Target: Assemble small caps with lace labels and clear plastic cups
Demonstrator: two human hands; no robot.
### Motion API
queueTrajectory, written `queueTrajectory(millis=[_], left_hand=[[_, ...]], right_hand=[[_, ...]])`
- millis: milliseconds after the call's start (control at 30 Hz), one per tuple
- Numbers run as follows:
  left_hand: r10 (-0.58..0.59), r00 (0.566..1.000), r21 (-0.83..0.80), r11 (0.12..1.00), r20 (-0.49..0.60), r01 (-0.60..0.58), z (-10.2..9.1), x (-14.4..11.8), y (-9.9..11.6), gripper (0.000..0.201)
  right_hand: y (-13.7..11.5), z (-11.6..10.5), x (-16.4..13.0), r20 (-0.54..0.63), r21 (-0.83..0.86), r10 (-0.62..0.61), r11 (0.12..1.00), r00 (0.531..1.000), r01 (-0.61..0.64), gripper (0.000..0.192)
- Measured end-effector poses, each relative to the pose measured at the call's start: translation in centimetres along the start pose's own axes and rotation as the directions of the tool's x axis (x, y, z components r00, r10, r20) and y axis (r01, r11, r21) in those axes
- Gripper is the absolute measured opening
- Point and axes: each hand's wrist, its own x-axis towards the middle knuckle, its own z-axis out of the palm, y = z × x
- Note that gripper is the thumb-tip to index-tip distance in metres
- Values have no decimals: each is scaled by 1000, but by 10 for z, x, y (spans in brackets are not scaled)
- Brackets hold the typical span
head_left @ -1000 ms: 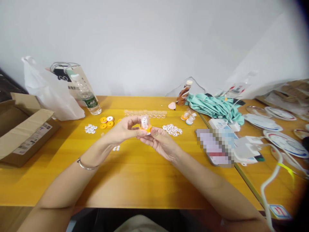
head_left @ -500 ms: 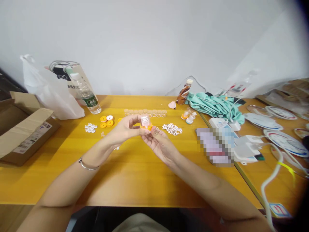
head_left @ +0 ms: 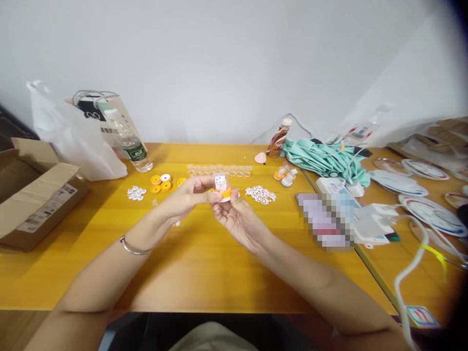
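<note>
Between my two hands, above the middle of the table, is a small clear-domed piece with an orange and white base [head_left: 225,195]. White dotted or patterned parts show inside its dome. My left hand [head_left: 195,191] is closed on its left side, with the thumb along the base. From the right, my right hand [head_left: 236,214] grips the base between thumb and fingers. Beyond the hands stands a row of clear round cups [head_left: 219,171]. Small white cut-out pieces [head_left: 260,194] lie in a heap to the right. Orange and white rings [head_left: 161,183] lie to the left.
White discs [head_left: 136,193] lie at the left, near an open cardboard box [head_left: 47,209] and a water bottle [head_left: 136,152]. Finished-looking domed pieces [head_left: 287,176], a brown drink bottle [head_left: 279,140], green cloth [head_left: 325,158] and a blurred-out phone [head_left: 323,222] are on the right.
The domed piece has tilted in my hands, so the white underside of its base now shows toward me. Both hands still hold it in nearly the same place.
</note>
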Motion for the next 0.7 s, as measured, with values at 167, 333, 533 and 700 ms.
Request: queueTrajectory(millis=[167, 333, 533, 700], left_hand=[[8, 1000, 37, 999, -21, -7, 1, -1, 2, 25], [73, 995, 254, 966, -70, -53, 1, 2, 2, 22], [306, 936, 728, 680, -173, -88, -5, 9, -13, 24], [368, 920, 779, 613, -133, -132, -9, 13, -20, 21]], right_hand=[[0, -1, 3, -3, -12, -20, 1000, 1000, 20, 22], [-10, -7, 10, -16, -111, -6, 994, 1000, 4, 18], [-16, -26, 27, -88, -277, -75, 960, 993, 48, 24], [-17, -35, 34, -54, -403, -157, 907, 986, 122, 30]])
